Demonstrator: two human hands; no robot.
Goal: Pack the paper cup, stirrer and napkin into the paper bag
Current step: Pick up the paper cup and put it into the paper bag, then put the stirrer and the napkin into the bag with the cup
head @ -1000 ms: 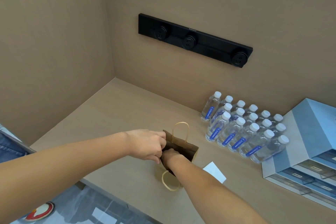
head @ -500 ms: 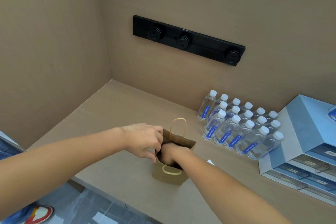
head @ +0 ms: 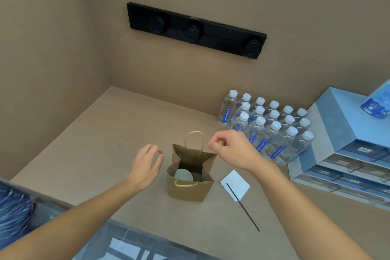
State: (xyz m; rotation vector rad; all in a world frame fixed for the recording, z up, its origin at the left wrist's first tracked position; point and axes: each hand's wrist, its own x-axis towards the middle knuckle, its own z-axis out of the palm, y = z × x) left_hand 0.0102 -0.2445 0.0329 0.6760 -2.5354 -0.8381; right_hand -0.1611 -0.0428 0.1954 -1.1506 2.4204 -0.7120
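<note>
A small brown paper bag (head: 190,191) stands upright and open on the counter, and the pale rim of the paper cup (head: 183,174) shows inside it. Just right of the bag lies a white folded napkin (head: 237,182), and a thin dark stirrer (head: 245,211) rests across its near corner. My left hand (head: 146,164) hovers left of the bag, fingers apart and empty. Above the bag's right edge my right hand (head: 229,148) is loosely curled with nothing in it.
Several water bottles (head: 268,126) with white caps stand in a block at the back right. Blue drawer boxes (head: 346,143) are stacked at the far right. A black socket strip (head: 196,29) is on the back wall. The counter's front edge (head: 130,220) runs below the bag.
My right hand has come out of the bag and risen to its right. My left hand has let go of the bag's rim and moved left. The cup now shows inside.
</note>
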